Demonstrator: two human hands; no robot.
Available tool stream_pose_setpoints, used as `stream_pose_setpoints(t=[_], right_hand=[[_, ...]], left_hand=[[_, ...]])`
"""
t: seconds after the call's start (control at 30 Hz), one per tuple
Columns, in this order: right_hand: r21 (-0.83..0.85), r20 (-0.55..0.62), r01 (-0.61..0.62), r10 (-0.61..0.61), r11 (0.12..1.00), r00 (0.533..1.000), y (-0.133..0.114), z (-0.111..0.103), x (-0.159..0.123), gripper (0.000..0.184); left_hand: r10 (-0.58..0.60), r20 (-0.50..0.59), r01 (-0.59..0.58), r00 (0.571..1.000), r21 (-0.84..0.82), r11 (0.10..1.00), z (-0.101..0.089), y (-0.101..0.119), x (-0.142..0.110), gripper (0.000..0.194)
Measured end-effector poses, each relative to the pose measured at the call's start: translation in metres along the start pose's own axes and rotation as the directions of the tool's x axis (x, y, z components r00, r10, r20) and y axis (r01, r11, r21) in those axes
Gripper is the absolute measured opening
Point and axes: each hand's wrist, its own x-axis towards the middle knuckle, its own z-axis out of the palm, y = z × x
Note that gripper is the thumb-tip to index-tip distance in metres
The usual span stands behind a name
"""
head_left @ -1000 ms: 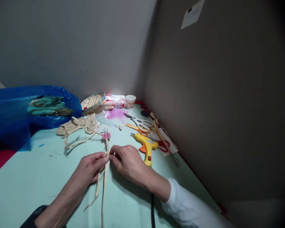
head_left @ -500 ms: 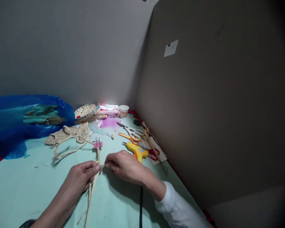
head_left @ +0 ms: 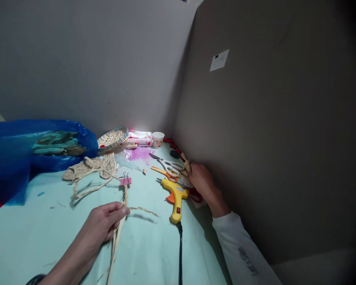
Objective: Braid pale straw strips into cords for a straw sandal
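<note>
Between thumb and fingers, my left hand [head_left: 108, 217] pinches a straw braid [head_left: 125, 194], and loose straw strands [head_left: 115, 249] hang down below it. A pink binder clip [head_left: 125, 181] grips the braid's upper end. One thin twisted strand [head_left: 144, 210] sticks out to the right from my left fingertips, its end free. Over by the right wall, my right hand [head_left: 203, 182] is at a bundle of pale straw strips [head_left: 186, 163]. The fingers of that hand are mostly hidden, so their grip cannot be made out.
A yellow glue gun [head_left: 175, 198] with a black cord lies between the hands. Behind it are orange-handled scissors [head_left: 166, 173] and white-handled scissors [head_left: 169, 164]. A coiled braid [head_left: 106, 166], woven basket [head_left: 112, 139], paper cup [head_left: 158, 139] and blue bag [head_left: 12, 158] lie further back.
My right hand has let go of the thin strand beside the braid and moved right to the straw strips by the wall. My left hand keeps its pinch.
</note>
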Motion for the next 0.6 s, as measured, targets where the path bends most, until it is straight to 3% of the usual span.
stream_pose_setpoints(t=[0.2,0.27,0.3,0.37,0.43,0.53,0.6], right_hand=[[0.173,-0.188,0.053,-0.02,0.983,0.982,-0.003,-0.028,-0.013,0.025],[0.303,-0.152,0.168,-0.126,0.938,0.98,-0.009,-0.036,-0.019,0.019],[0.43,-0.1,0.229,-0.206,0.873,0.973,-0.013,-0.038,-0.022,0.017],[0.727,0.026,0.261,-0.404,0.636,0.914,-0.024,-0.038,-0.03,0.016],[0.898,0.114,0.162,-0.571,0.41,0.813,-0.038,-0.032,-0.038,0.019],[0.942,0.221,0.029,-0.686,0.333,0.693,-0.058,-0.015,-0.05,0.022],[0.948,0.263,-0.033,-0.723,0.316,0.638,-0.068,-0.002,-0.056,0.02]], left_hand=[[0.0,-0.003,0.0,1.0,0.008,1.0,0.001,0.0,-0.002,0.037],[0.005,0.003,-0.005,1.0,0.015,1.0,0.0,0.0,-0.002,0.037],[0.008,0.008,-0.008,1.0,0.02,1.0,0.0,0.0,-0.002,0.037],[0.019,0.011,-0.019,1.0,0.022,1.0,0.0,0.0,-0.003,0.036],[0.029,0.009,-0.029,1.0,0.0,1.0,0.002,0.002,-0.004,0.034],[0.034,0.0,-0.034,0.999,-0.059,0.998,0.005,0.006,-0.007,0.03],[0.016,-0.01,-0.016,1.0,-0.089,0.996,0.007,0.008,-0.008,0.027]])
